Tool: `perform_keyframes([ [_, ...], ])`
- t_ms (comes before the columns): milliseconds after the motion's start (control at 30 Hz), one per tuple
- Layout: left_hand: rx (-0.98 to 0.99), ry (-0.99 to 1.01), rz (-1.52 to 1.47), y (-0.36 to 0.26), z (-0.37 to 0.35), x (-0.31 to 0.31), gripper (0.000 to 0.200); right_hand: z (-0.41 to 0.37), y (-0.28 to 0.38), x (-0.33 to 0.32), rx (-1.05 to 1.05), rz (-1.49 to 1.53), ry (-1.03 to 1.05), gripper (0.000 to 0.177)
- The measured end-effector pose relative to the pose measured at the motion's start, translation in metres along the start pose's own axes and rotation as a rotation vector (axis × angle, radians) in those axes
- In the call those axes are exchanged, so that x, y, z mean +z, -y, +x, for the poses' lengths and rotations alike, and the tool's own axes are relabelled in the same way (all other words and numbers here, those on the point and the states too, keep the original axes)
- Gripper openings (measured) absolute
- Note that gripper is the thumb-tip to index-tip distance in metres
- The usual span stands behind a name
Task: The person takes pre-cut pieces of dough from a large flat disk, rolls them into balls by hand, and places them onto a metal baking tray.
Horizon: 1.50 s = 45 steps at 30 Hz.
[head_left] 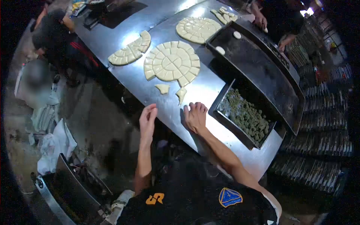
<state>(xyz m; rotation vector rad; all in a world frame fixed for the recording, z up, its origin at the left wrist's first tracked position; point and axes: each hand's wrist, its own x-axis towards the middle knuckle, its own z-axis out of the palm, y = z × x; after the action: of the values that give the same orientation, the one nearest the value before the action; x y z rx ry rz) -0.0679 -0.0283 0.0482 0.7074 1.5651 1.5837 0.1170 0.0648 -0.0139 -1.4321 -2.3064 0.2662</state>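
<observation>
My left hand (148,117) is raised just off the table's near edge, fingers loosely bent, thumb apart, nothing visible in it. My right hand (196,117) rests on the metal table, its fingers curled down; whatever may be under them is hidden. Just beyond it lies a torn dough piece (181,95), with another scrap of dough (162,89) to the left. Farther up is a round slab of pale dough (170,62) cut into many pieces, with part of its near edge gone. Right of my right hand stands a metal tray (216,105) of greenish, crumbly filling (245,116).
A half-round of cut dough (131,50) and another cut round (198,29) lie farther back. A long dark baking tray (258,62) carries two small dough pieces. Another person's hand (260,19) works beyond it. Stacked trays (318,123) fill the right side.
</observation>
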Motion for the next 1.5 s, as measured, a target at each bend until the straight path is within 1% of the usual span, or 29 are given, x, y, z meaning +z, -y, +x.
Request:
perform_keyframes([
  [100, 0.026, 0.133, 0.091, 0.009, 0.034, 0.033, 0.031, -0.002, -0.005, 0.006, -0.046, 0.013, 0.072, 0.036],
  [167, 0.373, 0.234, 0.642, 0.043, 0.091, 0.068, 0.033, -0.007, -0.015, -0.005, -0.033, 0.052, 0.114, 0.038],
  [200, 0.487, 0.225, 0.826, 0.057, 0.105, 0.075, 0.034, -0.012, -0.021, -0.022, 0.007, 0.055, 0.348, 0.044],
  [233, 0.463, 0.247, 0.866, 0.058, 0.108, 0.082, 0.034, -0.025, -0.049, -0.002, -0.040, 0.070, 0.538, 0.047],
  [267, 0.436, 0.268, 0.907, 0.060, 0.108, 0.087, 0.033, -0.025, -0.053, -0.038, -0.194, 0.023, 0.616, 0.043],
  [300, 0.429, 0.312, 0.832, 0.065, 0.110, 0.090, 0.033, -0.021, -0.058, -0.047, -0.104, 0.102, 0.718, 0.033],
  [400, 0.348, 0.400, 0.722, 0.060, 0.104, 0.090, 0.035, 0.005, -0.066, -0.110, -0.052, 0.492, 0.563, 0.031],
  [433, 0.361, 0.416, 0.718, 0.050, 0.097, 0.089, 0.035, 0.020, -0.065, -0.134, 0.011, 0.469, 0.364, 0.029],
  [467, 0.249, 0.391, 0.610, 0.038, 0.089, 0.088, 0.034, 0.038, -0.069, -0.152, 0.074, 0.446, 0.170, 0.028],
  [500, 0.138, 0.365, 0.503, 0.033, 0.086, 0.087, 0.034, 0.059, -0.080, -0.160, 0.141, 0.475, 0.053, 0.027],
  [533, 0.144, 0.378, 0.503, 0.036, 0.085, 0.085, 0.034, 0.080, -0.093, -0.167, 0.208, 0.505, -0.062, 0.026],
  [600, -0.070, 0.447, 0.062, 0.044, 0.086, 0.079, 0.032, 0.125, -0.120, -0.178, 0.327, 0.410, -0.142, 0.026],
  [667, -0.100, 0.451, 0.068, 0.035, 0.081, 0.076, 0.030, 0.163, -0.149, -0.170, 0.215, 0.286, -0.290, 0.025],
  [700, -0.183, 0.435, -0.036, 0.032, 0.078, 0.074, 0.029, 0.178, -0.165, -0.161, 0.215, 0.282, -0.292, 0.025],
  [767, -0.311, 0.406, -0.167, 0.021, 0.075, 0.072, 0.026, 0.195, -0.191, -0.144, 0.018, -0.006, -0.329, 0.021],
  [800, -0.316, 0.406, -0.167, 0.022, 0.077, 0.070, 0.026, 0.195, -0.189, -0.145, 0.021, -0.006, -0.325, 0.021],
  [867, -0.342, 0.399, -0.336, 0.024, 0.082, 0.061, 0.032, 0.190, -0.185, -0.145, 0.223, -0.004, -0.020, 0.018],
  [900, -0.343, 0.391, -0.310, 0.022, 0.084, 0.059, 0.034, 0.182, -0.174, -0.149, 0.232, 0.000, -0.016, 0.018],
  [967, -0.334, 0.449, -0.331, 0.016, 0.088, 0.066, 0.036, 0.149, -0.136, -0.159, 0.179, 0.131, -0.394, 0.017],
  [1033, -0.374, 0.457, -0.314, -0.004, 0.081, 0.085, 0.031, 0.099, -0.106, -0.140, 0.133, 0.384, -0.343, 0.020],
  [1067, -0.397, 0.483, -0.299, -0.005, 0.077, 0.098, 0.031, 0.070, -0.079, -0.143, 0.274, 0.572, -0.048, 0.025],
  [1100, -0.413, 0.630, -0.247, -0.004, 0.072, 0.111, 0.032, 0.047, -0.066, -0.143, 0.279, 0.821, 0.226, 0.034],
  [1133, -0.421, 0.778, -0.199, -0.003, 0.064, 0.123, 0.033, 0.022, -0.062, -0.123, 0.406, 1.141, 0.292, 0.039],
  [1167, -0.349, 0.844, -0.181, 0.000, 0.052, 0.138, 0.035, 0.004, -0.051, -0.121, 0.461, 1.279, 0.185, 0.039],
  [1200, -0.347, 0.890, -0.157, -0.001, 0.041, 0.150, 0.032, -0.010, -0.043, -0.122, 0.528, 1.203, 0.036, 0.037],
  [1333, -0.261, 1.016, -0.106, 0.021, 0.013, 0.169, 0.031, -0.056, -0.049, -0.132, 0.708, 1.141, -0.120, 0.031],
  [1433, -0.276, 1.071, -0.054, 0.026, 0.003, 0.174, 0.028, -0.073, -0.067, -0.133, 0.621, 1.001, -0.128, 0.027],
  [1467, -0.328, 1.092, -0.025, 0.027, 0.000, 0.175, 0.026, -0.074, -0.082, -0.141, 0.552, 0.902, 0.002, 0.025],
  [1500, -0.343, 1.100, 0.132, 0.030, 0.002, 0.174, 0.025, -0.070, -0.098, -0.149, 0.467, 0.884, -0.061, 0.023],
])
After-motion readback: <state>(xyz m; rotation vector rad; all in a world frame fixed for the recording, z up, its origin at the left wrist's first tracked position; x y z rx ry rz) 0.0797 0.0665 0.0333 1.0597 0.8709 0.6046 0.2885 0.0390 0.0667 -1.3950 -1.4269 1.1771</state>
